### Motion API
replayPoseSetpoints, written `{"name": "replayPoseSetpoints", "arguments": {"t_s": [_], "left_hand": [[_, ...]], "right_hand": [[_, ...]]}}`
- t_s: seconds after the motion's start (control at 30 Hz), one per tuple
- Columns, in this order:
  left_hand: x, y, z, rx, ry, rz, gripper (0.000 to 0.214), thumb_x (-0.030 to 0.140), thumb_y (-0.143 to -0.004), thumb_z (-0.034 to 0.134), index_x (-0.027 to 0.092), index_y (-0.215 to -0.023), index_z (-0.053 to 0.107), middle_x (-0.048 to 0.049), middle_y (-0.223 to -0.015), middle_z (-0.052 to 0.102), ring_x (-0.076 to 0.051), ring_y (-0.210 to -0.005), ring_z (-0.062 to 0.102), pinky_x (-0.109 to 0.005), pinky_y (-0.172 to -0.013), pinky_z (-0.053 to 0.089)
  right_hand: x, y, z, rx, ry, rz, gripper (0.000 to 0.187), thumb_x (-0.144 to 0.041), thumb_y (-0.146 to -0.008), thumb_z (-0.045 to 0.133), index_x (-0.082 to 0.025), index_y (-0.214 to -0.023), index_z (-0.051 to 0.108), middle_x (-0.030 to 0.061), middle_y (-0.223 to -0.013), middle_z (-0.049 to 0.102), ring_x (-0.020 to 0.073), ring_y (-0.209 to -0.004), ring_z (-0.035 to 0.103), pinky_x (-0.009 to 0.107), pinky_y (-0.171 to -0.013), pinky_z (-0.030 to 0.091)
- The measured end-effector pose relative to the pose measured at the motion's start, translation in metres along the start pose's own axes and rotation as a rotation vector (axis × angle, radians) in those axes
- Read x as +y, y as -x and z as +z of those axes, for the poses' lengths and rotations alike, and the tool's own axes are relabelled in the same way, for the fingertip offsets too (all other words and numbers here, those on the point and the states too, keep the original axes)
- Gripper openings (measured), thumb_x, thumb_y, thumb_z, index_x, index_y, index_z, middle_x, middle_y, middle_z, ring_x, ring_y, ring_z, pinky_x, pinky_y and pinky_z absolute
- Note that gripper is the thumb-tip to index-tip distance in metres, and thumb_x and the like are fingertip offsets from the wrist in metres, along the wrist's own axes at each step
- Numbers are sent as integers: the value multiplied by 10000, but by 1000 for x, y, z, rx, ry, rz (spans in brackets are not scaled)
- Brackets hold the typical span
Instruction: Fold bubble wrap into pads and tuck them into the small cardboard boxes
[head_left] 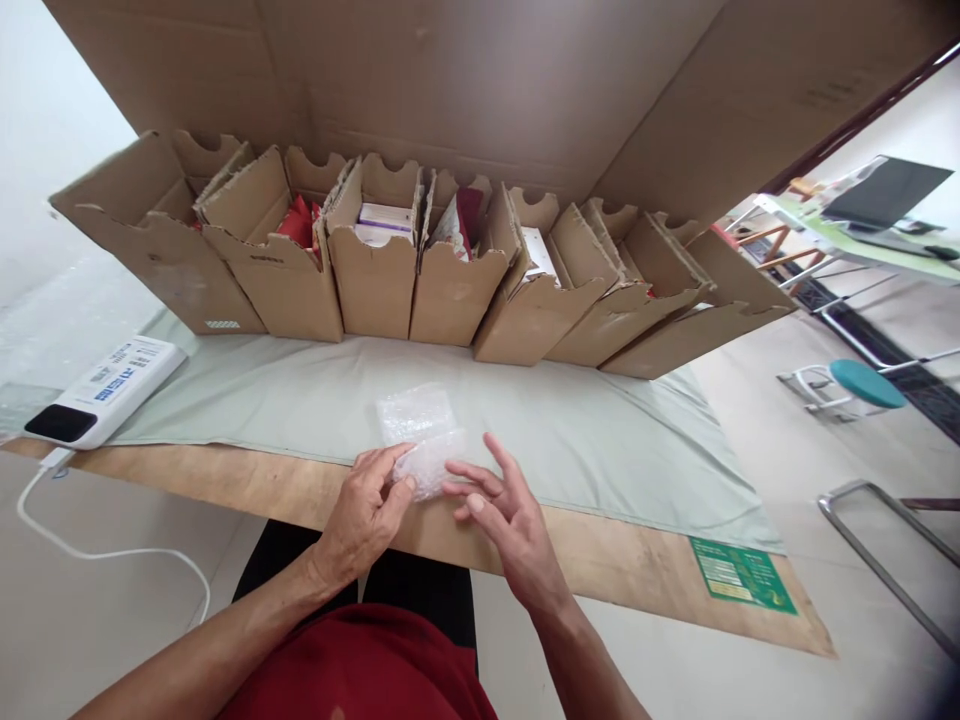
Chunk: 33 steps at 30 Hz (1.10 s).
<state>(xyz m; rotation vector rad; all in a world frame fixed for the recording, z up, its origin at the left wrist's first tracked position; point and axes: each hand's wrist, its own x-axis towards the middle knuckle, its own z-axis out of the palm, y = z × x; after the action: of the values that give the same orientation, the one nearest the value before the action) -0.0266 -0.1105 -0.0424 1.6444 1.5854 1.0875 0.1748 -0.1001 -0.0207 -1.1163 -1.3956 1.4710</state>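
Bubble wrap (421, 408) at front edge of surface (637, 560), long axis running away from me. My left hand (369, 508) nearer: fingers pinching wrap's near-left side. My right hand (516, 522) grips nothing, fingers spread by wrap's right edge; contact uncertain.

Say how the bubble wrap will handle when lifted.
The bubble wrap is probably floppy, since it looks creased and bent by the left hand. Being translucent, bubbly film, it should be light for its size. Its shiny surface might slip a little.

Bubble wrap (429, 450) partly hidden by left fingers (381, 463), cardboard panel (450, 80) cut off at top
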Motion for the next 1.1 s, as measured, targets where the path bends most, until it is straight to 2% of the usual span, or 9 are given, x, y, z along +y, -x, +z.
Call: {"name": "replayPoseSetpoints", "arguments": {"t_s": [0.17, 0.27, 0.37, 0.53, 0.67, 0.8, 0.9, 0.97, 1.1], "left_hand": [[-4, 2, 2, -14, 88, -134, 447, 281, -930, 512, 180, -1361, 571, -101, -1184, 709, -220, -988, 680, -353, -863, 570], [-7, 0, 6, -10, 74, -107, 471, 266, -927, 499, 164, -1385, 538, -121, -1223, 698, -220, -1001, 685, -359, -871, 573], [-7, -3, 7, 70, -46, 22, 456, 257, -909, 530, 180, -1357, 561, -123, -1195, 698, -248, -1060, 666, -409, -939, 550], [-5, 2, -8, 213, -30, 1, 546, 365, -852, 667, 182, -1353, 554, -134, -1173, 656, -300, -1094, 615, -529, -1020, 477], [-2, 10, -18, 62, 551, -349, 740, 399, -847, 687, 195, -1491, 384, -156, -1328, 588, -282, -1141, 633, -487, -1025, 499], [6, 5, -14, -35, 896, -489, 940, 401, -785, 767, 184, -1559, 280, -131, -1270, 636, -264, -1183, 621, -418, -1076, 452], [14, -2, -9, -11, 857, -453, 877, 370, -803, 732, 194, -1554, 316, -80, -1129, 672, -208, -998, 657, -351, -945, 509], [18, -7, -7, -20, 734, -378, 807, 296, -828, 678, 217, -1552, 330, -45, -1052, 666, -169, -876, 652, -310, -842, 530], [30, -17, -8, -158, 450, -138, 756, 156, -819, 584, 249, -1537, 367, -33, -1052, 664, -157, -858, 660, -276, -779, 540]], "right_hand": [[-1, -3, -10, -112, 810, -580, 539, -105, -947, 524, -290, -1453, 503, 95, -1409, 628, 285, -1348, 539, 497, -1058, 472], [5, -18, -9, -245, 1144, -680, 546, -48, -903, 490, -216, -1421, 537, 123, -1504, 547, 318, -1456, 412, 525, -1097, 408], [12, -36, -7, -281, 1284, -715, 443, -63, -961, 456, -199, -1364, 580, 116, -1456, 596, 311, -1408, 468, 520, -1094, 388], [-4, -53, -9, -311, 1146, -657, 330, -96, -1017, 410, -195, -1227, 645, 106, -1218, 728, 270, -1129, 633, 461, -981, 430], [-27, -56, -11, -274, 831, -333, 260, -253, -1038, 448, -223, -1189, 658, 74, -1117, 735, 239, -993, 637, 407, -924, 446], [-31, -59, -10, -480, 386, 39, 309, -456, -1007, 486, -206, -1017, 667, 32, -913, 682, 191, -799, 606, 304, -724, 462], [-32, -59, -15, -425, 380, 76, 355, -522, -955, 550, -192, -997, 672, 43, -906, 670, 199, -812, 600, 311, -731, 466], [-38, -58, -23, -296, 489, -21, 420, -537, -890, 644, -209, -1150, 671, 88, -1140, 675, 246, -1013, 610, 362, -877, 475], [-59, -57, -35, -368, 487, -108, 872, -517, -744, 810, -277, -1502, 452, 103, -1478, 540, 282, -1285, 529, 409, -1046, 428]]}}
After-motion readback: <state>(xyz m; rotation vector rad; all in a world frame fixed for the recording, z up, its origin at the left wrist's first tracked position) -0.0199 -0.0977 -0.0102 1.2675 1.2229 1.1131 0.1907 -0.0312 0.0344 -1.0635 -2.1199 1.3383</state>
